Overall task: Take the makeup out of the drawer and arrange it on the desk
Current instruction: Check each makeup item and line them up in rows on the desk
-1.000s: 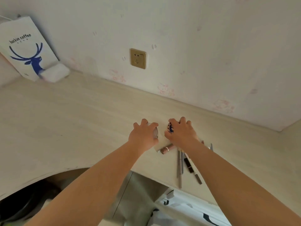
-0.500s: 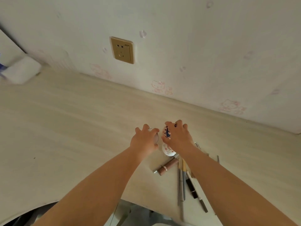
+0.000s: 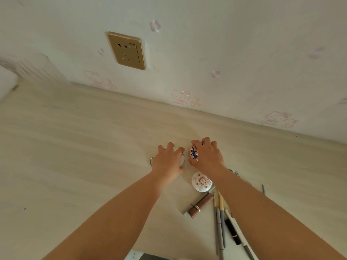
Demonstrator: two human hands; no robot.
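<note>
left hand [image 3: 167,162] cups round compact [image 3: 181,156]; right hand [image 3: 208,158] grips patterned case [image 3: 194,153].

A pale wood-grain desk [image 3: 75,147] runs up to the wall. On it lie a round white compact [image 3: 201,182] with a pink floral lid, a brown lipstick [image 3: 201,205] just beside it, and a bunch of slim pencils [image 3: 219,222] with a black tube [image 3: 232,231] among them, near the front edge. Farther back a round silver-rimmed case [image 3: 181,156] sits flat, mostly covered by a hand, and a white object [image 3: 7,85] shows at the far left edge.
</note>
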